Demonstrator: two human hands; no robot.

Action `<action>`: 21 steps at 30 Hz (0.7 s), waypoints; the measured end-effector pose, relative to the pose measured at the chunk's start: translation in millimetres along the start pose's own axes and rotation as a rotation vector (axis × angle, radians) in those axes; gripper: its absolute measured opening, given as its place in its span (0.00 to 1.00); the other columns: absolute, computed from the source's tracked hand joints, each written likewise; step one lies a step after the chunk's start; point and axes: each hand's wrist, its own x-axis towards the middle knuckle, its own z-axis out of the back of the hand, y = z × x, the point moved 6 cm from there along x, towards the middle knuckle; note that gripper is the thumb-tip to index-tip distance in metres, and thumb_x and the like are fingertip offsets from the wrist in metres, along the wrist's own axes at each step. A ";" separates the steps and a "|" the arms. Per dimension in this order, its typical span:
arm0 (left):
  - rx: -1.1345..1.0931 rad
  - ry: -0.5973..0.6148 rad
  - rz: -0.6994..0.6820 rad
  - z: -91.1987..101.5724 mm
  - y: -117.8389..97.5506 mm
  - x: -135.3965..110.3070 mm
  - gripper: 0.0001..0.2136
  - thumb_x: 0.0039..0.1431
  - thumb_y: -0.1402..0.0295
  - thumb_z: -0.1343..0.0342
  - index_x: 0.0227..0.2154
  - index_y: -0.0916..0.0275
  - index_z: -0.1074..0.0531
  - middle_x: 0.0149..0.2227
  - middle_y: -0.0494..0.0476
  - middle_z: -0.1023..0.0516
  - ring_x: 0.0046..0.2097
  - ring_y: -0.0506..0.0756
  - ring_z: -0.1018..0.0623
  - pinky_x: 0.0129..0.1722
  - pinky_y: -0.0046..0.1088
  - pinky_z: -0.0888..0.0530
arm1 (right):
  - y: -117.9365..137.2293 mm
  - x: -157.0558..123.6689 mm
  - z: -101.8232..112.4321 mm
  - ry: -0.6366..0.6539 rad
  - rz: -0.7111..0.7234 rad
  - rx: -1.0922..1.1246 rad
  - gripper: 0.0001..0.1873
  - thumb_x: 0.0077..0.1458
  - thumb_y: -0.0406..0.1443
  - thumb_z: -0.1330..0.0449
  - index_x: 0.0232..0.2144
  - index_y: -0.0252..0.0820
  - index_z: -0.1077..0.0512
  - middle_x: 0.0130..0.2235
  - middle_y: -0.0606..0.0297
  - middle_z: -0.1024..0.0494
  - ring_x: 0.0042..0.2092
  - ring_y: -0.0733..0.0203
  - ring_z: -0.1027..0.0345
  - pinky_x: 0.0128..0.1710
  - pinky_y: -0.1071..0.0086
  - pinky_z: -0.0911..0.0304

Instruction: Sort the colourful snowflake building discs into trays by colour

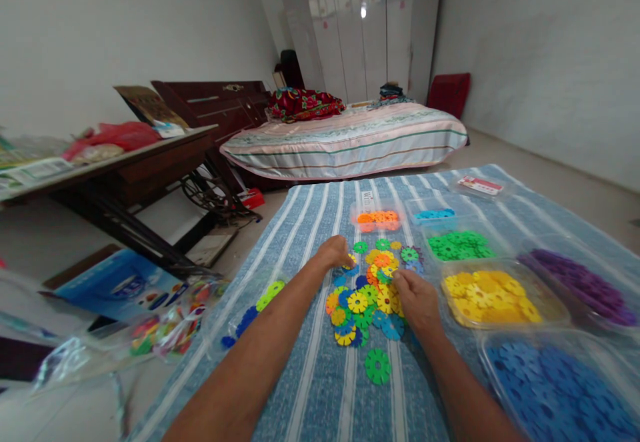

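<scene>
A mixed pile of plastic notched discs [357, 302] in yellow, green, orange and blue lies on the striped cloth. At its far left edge is my left hand [334, 253], fingers curled in, with a yellow disc [352, 259] at the fingertips. My right hand [416, 297] is at the pile's right side, thumb and fingers pinched together; whatever is between them is hidden. One green disc [377, 367] lies apart, nearer to me. Beyond the pile are a few loose discs, among them a green one [383, 245].
Clear tubs hold sorted discs: orange [379, 219], light blue [435, 213], green [460, 245], yellow [490, 297], purple [580, 282] and dark blue [555, 389]. A clear container with dark blue and lime discs [270, 294] sits left of my forearm. A bed [345, 142] stands behind.
</scene>
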 end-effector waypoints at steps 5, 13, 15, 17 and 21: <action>-0.110 -0.032 0.007 9.8 -2.4 -0.6 0.06 0.40 0.71 0.37 0.20 0.66 0.28 0.20 0.51 0.28 0.28 0.51 0.27 0.23 0.21 0.36 | 0.1 0.4 -0.9 -0.004 0.014 0.008 0.20 0.55 0.45 0.52 0.28 0.39 0.25 0.27 0.66 0.26 0.31 0.61 0.33 0.32 0.71 0.43; -0.682 0.156 -0.323 12.6 -108.8 -25.8 0.05 0.46 0.73 0.42 0.28 0.67 0.26 0.17 0.47 0.30 0.21 0.46 0.29 0.23 0.20 0.32 | -5.8 0.5 -1.0 -0.008 -0.025 0.035 0.20 0.53 0.46 0.50 0.30 0.39 0.24 0.27 0.64 0.24 0.30 0.59 0.32 0.31 0.70 0.41; -0.896 0.271 -0.486 17.1 -140.1 -36.9 0.08 0.45 0.73 0.42 0.32 0.68 0.27 0.21 0.50 0.26 0.22 0.46 0.27 0.24 0.20 0.30 | -8.1 0.4 -1.4 -0.004 -0.040 0.074 0.20 0.52 0.46 0.49 0.32 0.39 0.23 0.31 0.61 0.22 0.32 0.57 0.31 0.33 0.68 0.39; -0.983 0.254 -0.539 26.2 -151.1 -40.4 0.10 0.45 0.73 0.42 0.34 0.68 0.27 0.24 0.51 0.25 0.24 0.46 0.26 0.25 0.21 0.30 | -8.4 0.2 -1.7 0.006 -0.045 0.094 0.19 0.52 0.46 0.48 0.32 0.38 0.24 0.31 0.61 0.22 0.33 0.57 0.31 0.34 0.68 0.39; -0.844 0.027 -0.428 42.2 -119.1 -30.6 0.05 0.46 0.75 0.45 0.28 0.69 0.27 0.20 0.49 0.28 0.24 0.47 0.26 0.25 0.20 0.31 | -5.0 -0.3 -0.6 0.010 -0.045 0.070 0.20 0.52 0.47 0.49 0.29 0.39 0.25 0.28 0.64 0.24 0.32 0.59 0.32 0.33 0.70 0.40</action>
